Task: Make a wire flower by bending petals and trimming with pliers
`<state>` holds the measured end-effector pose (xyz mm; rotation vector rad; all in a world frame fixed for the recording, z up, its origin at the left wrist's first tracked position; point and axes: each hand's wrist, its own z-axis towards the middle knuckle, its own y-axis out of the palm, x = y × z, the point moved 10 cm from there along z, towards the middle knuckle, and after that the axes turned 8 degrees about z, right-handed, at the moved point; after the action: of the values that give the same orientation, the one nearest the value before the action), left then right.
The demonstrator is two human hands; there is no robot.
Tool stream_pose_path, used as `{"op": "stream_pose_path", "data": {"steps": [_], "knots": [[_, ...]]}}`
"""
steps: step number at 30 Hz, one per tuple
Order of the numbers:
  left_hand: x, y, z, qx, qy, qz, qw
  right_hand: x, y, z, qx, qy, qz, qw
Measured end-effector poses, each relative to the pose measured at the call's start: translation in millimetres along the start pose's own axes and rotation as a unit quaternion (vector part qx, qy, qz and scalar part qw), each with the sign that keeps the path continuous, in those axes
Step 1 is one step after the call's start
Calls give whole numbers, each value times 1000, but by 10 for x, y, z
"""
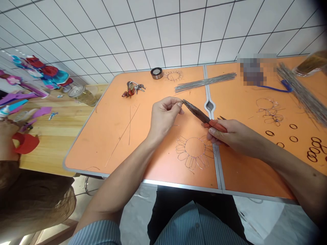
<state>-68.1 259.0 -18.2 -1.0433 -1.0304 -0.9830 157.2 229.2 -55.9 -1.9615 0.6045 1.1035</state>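
Note:
My right hand [226,134] grips a pair of long-nosed pliers by its red handles [217,125]. The dark jaws [195,110] point up and left, their tips meeting the fingertips of my left hand [166,114]. Thumb and forefinger of that hand are pinched together; what lies between them is too small to make out, perhaps a thin wire end. Below the pliers a flower-shaped wire piece [194,152] with looped petals rests on the orange table [153,163]. Two loose wires [122,131] lie left of my left hand.
At the back are a tape roll [156,72], keys [135,87] and a bundle of straight wires [205,82]. More wires [304,92], twisted wire pieces [270,110] and dark rings [314,149] lie right. Another person's hand [9,136] shows at far left, beside a jar [81,94].

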Motion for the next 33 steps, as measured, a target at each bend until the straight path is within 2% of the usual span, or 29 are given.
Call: {"op": "stream_pose_path", "data": {"steps": [16, 20, 24, 33], "knots": [[129, -21, -59, 21, 36, 42, 998, -97, 34, -11, -13, -10, -5, 1000], [78, -9, -34, 10, 20, 19, 1000, -64, -1, -11, 8, 11, -14, 1000], [-12, 4, -4, -3, -8, -6, 1000, -36, 7, 7, 14, -6, -6, 1000], [32, -16, -32, 19, 10, 2, 1000, -37, 107, 24, -15, -9, 61, 998]]}}
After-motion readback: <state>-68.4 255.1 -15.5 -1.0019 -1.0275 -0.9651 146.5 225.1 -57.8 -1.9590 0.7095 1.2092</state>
